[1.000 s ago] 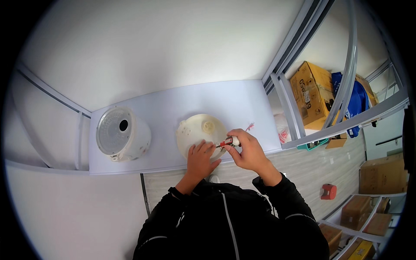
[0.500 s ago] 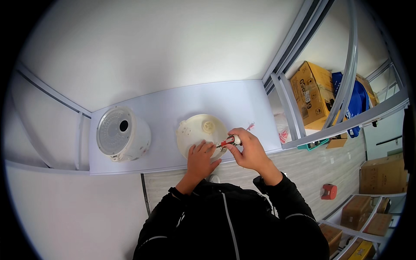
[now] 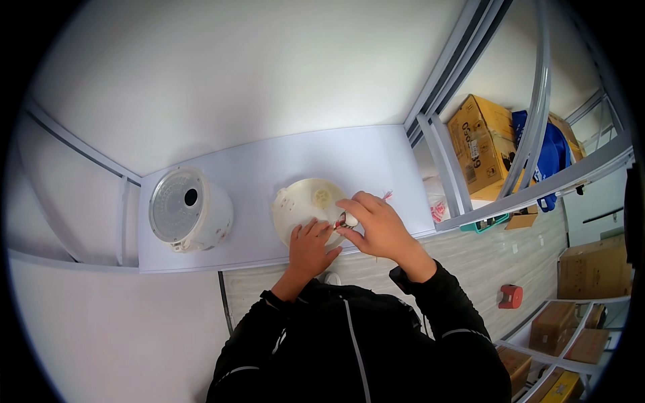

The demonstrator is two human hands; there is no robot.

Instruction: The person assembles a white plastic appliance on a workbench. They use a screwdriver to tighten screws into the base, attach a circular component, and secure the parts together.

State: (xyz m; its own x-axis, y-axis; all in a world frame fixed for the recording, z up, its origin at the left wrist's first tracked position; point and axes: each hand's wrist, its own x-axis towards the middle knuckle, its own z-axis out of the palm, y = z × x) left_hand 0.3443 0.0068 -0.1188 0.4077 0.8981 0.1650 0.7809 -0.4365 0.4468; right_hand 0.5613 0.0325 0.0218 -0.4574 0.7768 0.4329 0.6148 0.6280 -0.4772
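A round cream-coloured lid (image 3: pixel 295 218), shaped like an appliance cover, lies on the bench with a small round fitting (image 3: pixel 322 197) on its upper face. My left hand (image 3: pixel 310 246) rests flat on the lid's near part with its fingers spread. Pinched in my right hand (image 3: pixel 377 227) is a small red-and-white tool (image 3: pixel 349 219), mostly covered by the fingers. Its tip points toward the lid beside my left fingertips; I cannot tell its exact kind or whether it touches. To the left stands a white round appliance body (image 3: pixel 218 213) with a dark hole in its circular face.
The pale bench (image 3: pixel 259 168) runs along a white wall. A small pink ribbon-like piece (image 3: pixel 388 195) lies at its right. Beyond the grey frame are a yellow-brown carton (image 3: pixel 480 148) and a blue bag (image 3: pixel 554 151). A red stool (image 3: pixel 510 297) stands on the floor.
My right hand has shifted a little left and turned over the tool, covering more of it. My left hand stays on the lid.
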